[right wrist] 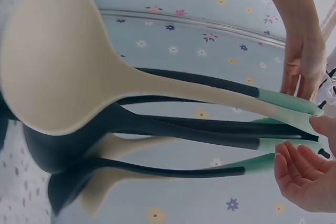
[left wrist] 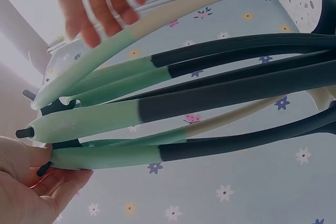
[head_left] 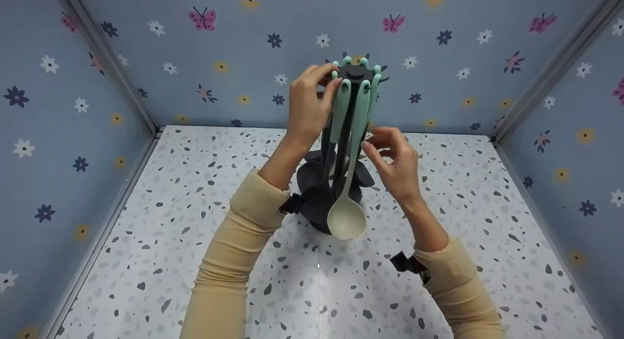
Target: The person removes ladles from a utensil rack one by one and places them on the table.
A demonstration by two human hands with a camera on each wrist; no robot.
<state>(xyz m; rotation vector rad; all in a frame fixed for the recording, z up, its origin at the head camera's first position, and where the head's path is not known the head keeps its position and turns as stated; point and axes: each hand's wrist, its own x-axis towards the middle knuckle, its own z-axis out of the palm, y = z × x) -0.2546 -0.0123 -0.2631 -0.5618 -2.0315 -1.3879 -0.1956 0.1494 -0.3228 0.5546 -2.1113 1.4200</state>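
A black utensil stand [head_left: 355, 74] holds several kitchen utensils hung by mint-green handles. Facing the front is a cream ladle [head_left: 347, 219], whose round bowl fills the upper left of the right wrist view. My left hand [head_left: 309, 97] is at the stand's top left. Its thumb and fingers pinch the end of a green-handled black utensil [left wrist: 110, 156]; that utensil's head cannot be picked out. Beside the ladle's handle, my right hand [head_left: 397, 166] has loosely bent fingers with nothing visibly held. The right wrist view shows its palm [right wrist: 304, 182] near the hanging handles.
The stand is on a white speckled tabletop [head_left: 195, 222], near the back wall. Blue panels [head_left: 243, 46] with flowers and butterflies enclose the back and both sides. Several black utensil heads [head_left: 314, 202] fan out around the stand's lower part.
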